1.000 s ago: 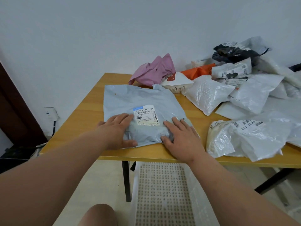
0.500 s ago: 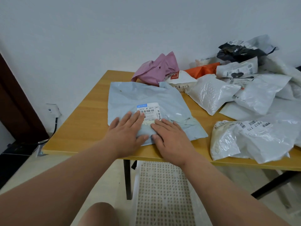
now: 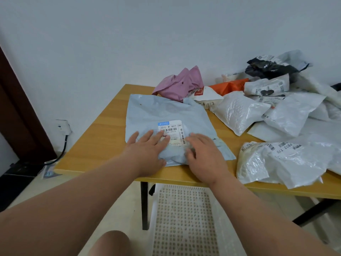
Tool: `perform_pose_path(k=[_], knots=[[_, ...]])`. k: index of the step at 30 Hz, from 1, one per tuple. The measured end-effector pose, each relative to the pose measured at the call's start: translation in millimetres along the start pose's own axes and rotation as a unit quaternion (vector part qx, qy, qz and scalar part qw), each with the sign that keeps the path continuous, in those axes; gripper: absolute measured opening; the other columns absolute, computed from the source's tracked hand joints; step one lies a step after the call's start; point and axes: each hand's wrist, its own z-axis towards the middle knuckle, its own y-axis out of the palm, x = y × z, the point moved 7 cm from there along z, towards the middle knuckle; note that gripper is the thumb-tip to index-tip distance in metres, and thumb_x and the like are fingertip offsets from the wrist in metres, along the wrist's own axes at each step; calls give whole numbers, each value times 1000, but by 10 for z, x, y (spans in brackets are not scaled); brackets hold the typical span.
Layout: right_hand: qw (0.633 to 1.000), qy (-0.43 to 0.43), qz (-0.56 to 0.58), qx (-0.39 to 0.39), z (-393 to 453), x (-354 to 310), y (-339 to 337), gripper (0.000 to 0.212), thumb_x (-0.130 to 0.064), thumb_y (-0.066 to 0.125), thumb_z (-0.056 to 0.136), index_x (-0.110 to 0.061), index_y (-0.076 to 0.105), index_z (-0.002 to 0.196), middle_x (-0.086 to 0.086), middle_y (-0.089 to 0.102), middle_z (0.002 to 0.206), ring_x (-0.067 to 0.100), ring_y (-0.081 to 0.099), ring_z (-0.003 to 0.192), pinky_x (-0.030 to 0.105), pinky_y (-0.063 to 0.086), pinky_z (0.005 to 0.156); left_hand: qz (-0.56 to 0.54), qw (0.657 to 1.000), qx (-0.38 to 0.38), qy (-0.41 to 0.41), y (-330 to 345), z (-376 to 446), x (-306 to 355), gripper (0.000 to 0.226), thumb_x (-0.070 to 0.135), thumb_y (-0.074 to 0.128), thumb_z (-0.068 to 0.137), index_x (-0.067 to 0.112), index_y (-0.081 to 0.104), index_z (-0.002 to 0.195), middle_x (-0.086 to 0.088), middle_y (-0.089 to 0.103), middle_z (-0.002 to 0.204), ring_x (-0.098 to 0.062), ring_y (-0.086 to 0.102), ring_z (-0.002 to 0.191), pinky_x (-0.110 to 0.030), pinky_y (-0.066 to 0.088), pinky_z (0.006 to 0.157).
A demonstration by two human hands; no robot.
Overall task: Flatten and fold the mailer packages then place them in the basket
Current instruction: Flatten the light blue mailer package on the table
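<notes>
- While the blue mailer (image 3: 166,115) lies flat near the table (image 3: 96,145) edge, it is being pressed smooth.
- Left hand (image 3: 147,150) and right hand (image 3: 204,154) are laid flat, fingers straight, grasping nothing.
- Folding is judged next; the basket (image 3: 184,218) waits below.

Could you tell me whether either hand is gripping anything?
Neither: left hand and right hand press flat on the pale blue plastic mailer's near end.

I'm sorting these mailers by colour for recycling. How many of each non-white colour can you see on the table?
Light blue mailer: 1, flat under both hands
Pink mailer: 1
Orange mailer: 1
Black mailer: 1
Total: 4. The white mailers overlap too much to count.
</notes>
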Motion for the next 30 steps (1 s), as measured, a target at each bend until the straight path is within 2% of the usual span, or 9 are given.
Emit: perform_pose_path(k=[3, 6, 12, 15, 17, 19, 22, 24, 30], knots=[[997, -5, -58, -55, -33, 39, 132, 45, -34, 38, 103, -22, 45, 145, -2, 29, 159, 18, 17, 149, 39, 12, 121, -17, 999, 16, 28, 25, -74, 182, 65, 45, 22, 102, 30, -15, 154, 9, -23, 160, -13, -21, 148, -47, -12, 120], [992, -2, -74, -98, -46, 42, 237, 49, -35, 29, 105, -21, 34, 151, -3, 20, 162, 15, 9, 151, 39, 7, 122, -41, 999, -14, 21, 131, -48, 197, 77, 65, 15, 96, 24, -17, 154, 8, -25, 160, -13, -23, 147, -47, -12, 120], [991, 2, -69, -113, 2, 38, 298, 47, -32, 27, 105, -18, 41, 147, 0, 31, 158, 18, 18, 148, 40, 14, 121, -23, 999, -29, 35, 173, 9, 166, 83, 72, 13, 91, 26, -15, 154, 11, -22, 161, -11, -20, 148, -45, -9, 121], [992, 6, -84, -89, 85, 25, 255, 39, -30, 30, 102, -15, 63, 117, 2, 60, 124, 22, 48, 126, 41, 37, 106, -47, 998, -23, 28, 53, 42, 126, 70, 66, 11, 96, 32, 2, 156, 14, -5, 163, -9, -5, 150, -44, -2, 121], [992, 41, -87, -76, 121, 28, 187, 34, -32, 31, 101, -16, 59, 90, 3, 64, 98, 22, 58, 94, 40, 44, 93, -75, 997, -6, 14, -78, 93, 132, 56, 57, 13, 100, 37, 28, 151, 12, 22, 160, -13, 20, 147, -45, 13, 118], [991, 50, -99, -71, 139, -22, 124, 33, -37, 30, 102, -21, 50, 82, 2, 66, 90, 22, 57, 81, 41, 39, 100, -67, 997, 38, -9, -186, 111, 152, 48, 49, 17, 103, 33, 52, 131, 7, 51, 139, -18, 48, 126, -44, 30, 105], [990, 49, -110, -74, 208, -88, 25, 31, -46, 37, 99, -20, 54, 100, 4, 69, 98, 27, 63, 93, 41, 37, 100, -35, 994, 97, -32, -293, 167, 173, 34, 45, 26, 102, 28, 53, 112, 4, 60, 119, -22, 57, 107, -41, 33, 91], [990, 50, -89, -93, 247, -107, 9, 40, -50, 46, 92, -21, 48, 120, 5, 62, 113, 29, 58, 104, 42, 43, 90, -36, 995, 85, -39, -285, 227, 146, 38, 48, 33, 98, 29, 48, 128, 2, 57, 127, -22, 56, 113, -42, 32, 95], [985, -3, -135, -108, 210, -78, 183, 76, -57, 42, 86, -27, 20, 152, 1, 2, 162, 27, 4, 147, 47, 10, 118, 1, 997, 76, -21, -101, 221, 164, 69, 58, 29, 96, 29, 10, 156, -3, 9, 161, -27, 9, 146, -47, 7, 119]])
